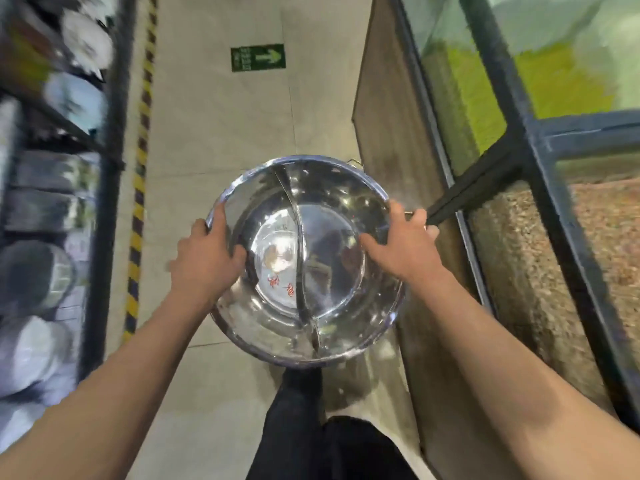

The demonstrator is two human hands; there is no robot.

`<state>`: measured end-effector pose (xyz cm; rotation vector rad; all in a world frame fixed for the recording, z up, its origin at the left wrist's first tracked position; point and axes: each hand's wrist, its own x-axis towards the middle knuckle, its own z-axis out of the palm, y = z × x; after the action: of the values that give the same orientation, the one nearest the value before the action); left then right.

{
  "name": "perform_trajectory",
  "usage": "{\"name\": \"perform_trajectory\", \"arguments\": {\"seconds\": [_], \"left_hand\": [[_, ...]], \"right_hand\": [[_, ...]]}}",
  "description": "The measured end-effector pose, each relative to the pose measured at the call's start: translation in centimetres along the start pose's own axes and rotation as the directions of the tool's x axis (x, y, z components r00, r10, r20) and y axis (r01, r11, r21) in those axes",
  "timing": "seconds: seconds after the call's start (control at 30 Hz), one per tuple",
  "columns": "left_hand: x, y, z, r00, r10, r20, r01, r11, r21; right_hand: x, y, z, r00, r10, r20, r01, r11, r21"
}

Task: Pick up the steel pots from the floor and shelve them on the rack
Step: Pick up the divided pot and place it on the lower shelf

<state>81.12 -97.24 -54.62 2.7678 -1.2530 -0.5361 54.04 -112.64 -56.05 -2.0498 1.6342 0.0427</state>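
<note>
A wide shiny steel pot (322,188) with a curved divider down its middle hangs level above the floor, in the centre of the view. My left hand (207,254) grips its left rim, thumb inside the bowl. My right hand (398,244) grips its right rim, fingers over the edge near a small handle. A red-printed label shows through the pot's bottom. The rack (104,133), a dark metal frame, runs along the left edge, blurred, with stacked white plates (86,39) and grey pots (31,271) on its shelves.
Pale floor tiles (214,126) stretch ahead, with a yellow-black hazard stripe (142,143) beside the rack and a green arrow sign (258,57). A wooden panel (391,133) and dark-framed glass wall (519,150) close off the right side. My dark trouser leg (294,427) is below the pot.
</note>
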Motion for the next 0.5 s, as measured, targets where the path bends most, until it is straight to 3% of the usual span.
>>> {"name": "perform_trajectory", "arguments": {"seconds": [0.07, 0.23, 0.37, 0.5], "left_hand": [[-3.3, 0.8, -5.4, 0.999, 0.024, -0.038, -0.023, 1.0, 0.017], [-11.3, 4.3, -15.5, 0.993, 0.044, -0.108, -0.043, 0.999, 0.013], [-15.0, 6.0, -19.7, 0.984, 0.069, -0.162, -0.072, 0.997, -0.016], [-15.0, 6.5, -21.9, 0.994, 0.057, -0.088, -0.061, 0.997, -0.048]], "right_hand": [[-3.6, -1.4, -4.8, 0.999, -0.037, -0.034, 0.035, 0.997, -0.062], [-12.2, -2.4, -15.3, 0.999, -0.027, -0.024, 0.028, 1.0, 0.008], [-15.9, -2.8, -20.4, 0.997, -0.055, -0.058, 0.051, 0.996, -0.07], [-16.1, -4.5, -22.9, 0.996, -0.052, -0.076, 0.046, 0.996, -0.076]]}}
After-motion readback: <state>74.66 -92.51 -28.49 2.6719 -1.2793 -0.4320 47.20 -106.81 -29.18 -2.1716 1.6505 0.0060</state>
